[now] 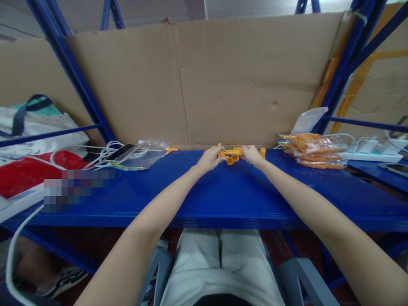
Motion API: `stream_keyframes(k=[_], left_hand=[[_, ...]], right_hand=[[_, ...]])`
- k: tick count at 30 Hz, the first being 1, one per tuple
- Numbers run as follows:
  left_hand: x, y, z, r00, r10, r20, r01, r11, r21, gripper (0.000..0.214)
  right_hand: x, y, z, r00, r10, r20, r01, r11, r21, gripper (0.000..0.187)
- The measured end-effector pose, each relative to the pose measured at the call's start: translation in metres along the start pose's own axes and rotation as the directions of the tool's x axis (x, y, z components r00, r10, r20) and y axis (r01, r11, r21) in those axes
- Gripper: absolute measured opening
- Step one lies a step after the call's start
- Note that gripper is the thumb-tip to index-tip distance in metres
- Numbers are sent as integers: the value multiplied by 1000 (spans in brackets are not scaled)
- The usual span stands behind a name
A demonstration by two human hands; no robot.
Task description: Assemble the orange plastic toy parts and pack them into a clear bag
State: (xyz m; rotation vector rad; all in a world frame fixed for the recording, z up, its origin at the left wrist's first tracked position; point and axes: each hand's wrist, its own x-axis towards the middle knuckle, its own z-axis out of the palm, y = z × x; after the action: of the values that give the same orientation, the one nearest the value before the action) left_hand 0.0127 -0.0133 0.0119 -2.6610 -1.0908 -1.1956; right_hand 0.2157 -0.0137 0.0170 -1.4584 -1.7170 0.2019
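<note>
Near the back of the blue shelf top (pixel 204 199), both hands are on an orange plastic assembly (pixel 235 152) with round, wheel-like parts on its near side. My left hand (pixel 209 159) closes its fingers on the left end. Curled over the right part is my right hand (pixel 253 155). Another orange bit (pixel 263 153) shows just beyond the right hand; I cannot tell whether it joins the assembly. The fingers partly hide the pieces, and their exact kind is too small to make out.
Right of my hands lies a clear bag of orange parts (pixel 314 149), before a white power strip (pixel 372 156). Leftward are an orange piece (pixel 172 151), a clear plastic bag (pixel 145 159), a phone (pixel 123 153) and white cables (pixel 110 148). Cardboard (pixel 223 80) stands behind.
</note>
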Motion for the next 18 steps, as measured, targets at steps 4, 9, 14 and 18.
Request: stream_keyframes(k=[4,9,14,18], left_hand=[[0,0,-2,999,31,10,-31,999,8,25],[3,0,-2,996,-87,27,90,988,-129,27],[1,-4,3,932,-309,189,362,821,-441,27],[2,-4,4,918,-297,265,397,712,-579,31]], right_hand=[[-7,-8,-3,937,308,167,-344,898,273,33],[-10,-13,-4,962,220,163,-261,919,296,34],[-12,-8,-4,987,-144,-68,146,989,29,37],[-14,-5,-6,954,-281,-100,256,944,-207,36]])
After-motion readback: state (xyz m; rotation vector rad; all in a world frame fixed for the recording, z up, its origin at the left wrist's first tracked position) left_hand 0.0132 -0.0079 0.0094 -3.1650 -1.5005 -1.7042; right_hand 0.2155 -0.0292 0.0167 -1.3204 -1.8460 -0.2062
